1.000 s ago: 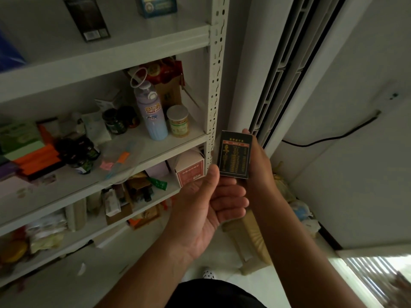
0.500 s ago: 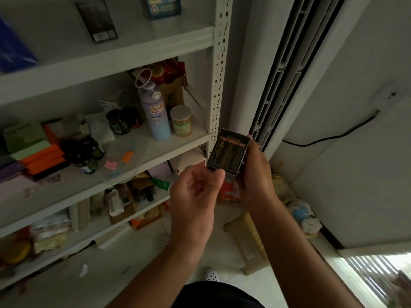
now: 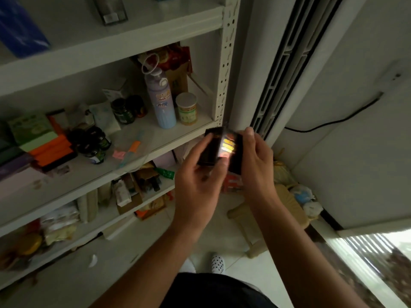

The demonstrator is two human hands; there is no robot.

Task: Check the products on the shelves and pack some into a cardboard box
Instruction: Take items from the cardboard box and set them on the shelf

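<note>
Black box [image 3: 212, 155], blurred, maybe yellow-orange print, between left hand [image 3: 198, 185], right hand [image 3: 255, 158]

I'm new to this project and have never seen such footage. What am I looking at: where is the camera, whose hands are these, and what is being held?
There is no machine here. A person wears one wide-angle camera on the head, looking forward and down, so every picture shares that view. The left hand and right hand together grip a small dark box with a shiny label; blur hides its print. Beside them is a white metal shelf bearing a pale blue bottle, a white-lidded tub, dark jars and orange boxes.
</note>
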